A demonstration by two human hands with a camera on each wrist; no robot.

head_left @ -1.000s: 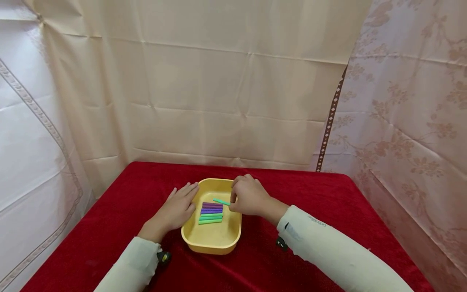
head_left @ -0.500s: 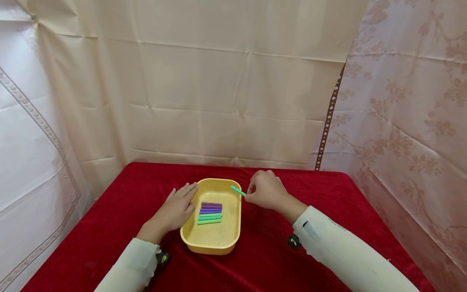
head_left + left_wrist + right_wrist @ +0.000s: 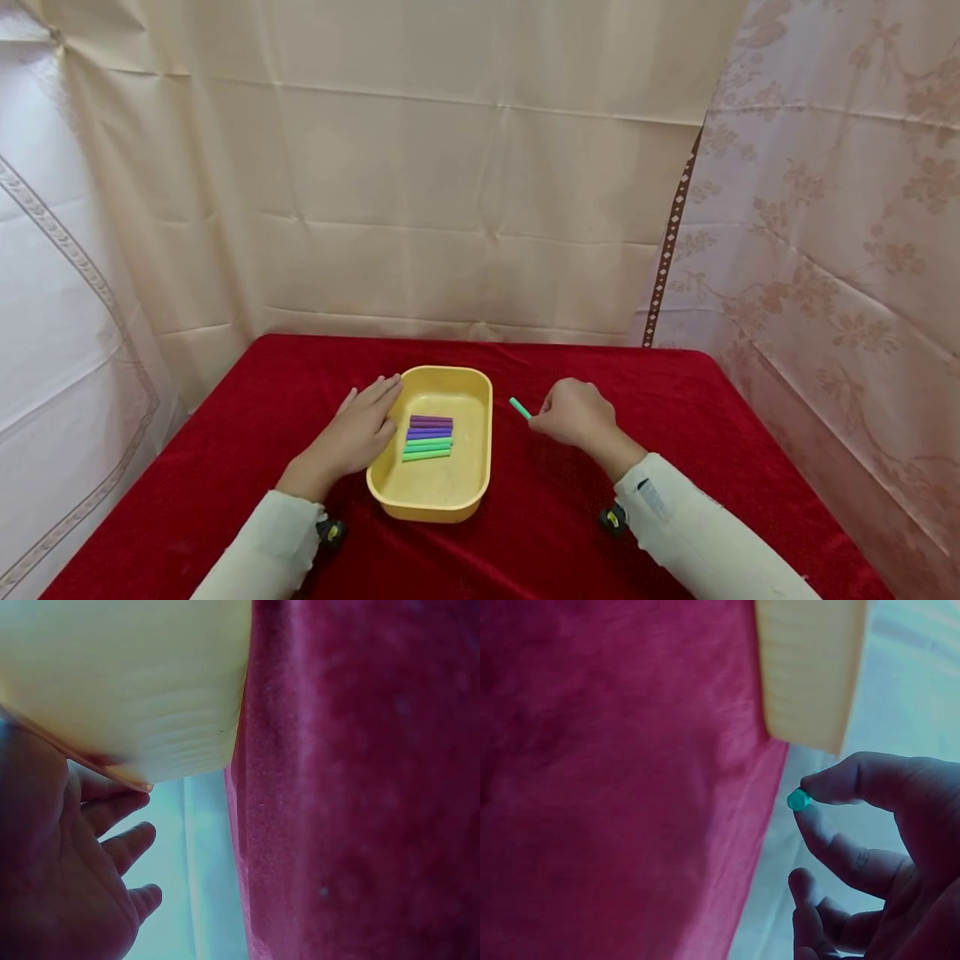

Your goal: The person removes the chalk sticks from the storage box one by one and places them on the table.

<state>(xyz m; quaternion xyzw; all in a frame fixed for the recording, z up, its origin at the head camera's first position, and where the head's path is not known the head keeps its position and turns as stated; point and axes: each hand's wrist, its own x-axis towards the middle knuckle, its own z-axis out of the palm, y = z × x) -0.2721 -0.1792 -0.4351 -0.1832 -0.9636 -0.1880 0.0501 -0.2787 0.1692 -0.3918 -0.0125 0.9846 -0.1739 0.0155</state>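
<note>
My right hand (image 3: 576, 414) pinches a thin green stick (image 3: 520, 407) between thumb and forefinger, to the right of a yellow plastic tub (image 3: 427, 507). In the right wrist view the round end of the green stick (image 3: 799, 799) shows between the fingertips. My left hand (image 3: 354, 431) rests with extended fingers along the tub's left rim; the left wrist view has its fingers (image 3: 127, 844) spread below the tub's wall (image 3: 135, 697). Inside the tub lies a row of short sticks: dark purple ones (image 3: 431, 422) at the back, violet ones (image 3: 429, 433) in the middle, green ones (image 3: 426, 455) at the front.
Red velvet cloth (image 3: 225, 467) covers the table. Beige curtain (image 3: 450, 167) hangs behind its far edge, and a flowered pinkish curtain (image 3: 840, 250) stands along the right side.
My right hand has carried the green stick from inside the tub, over its right rim, to above the cloth on the right. The left hand has stayed at the rim.
</note>
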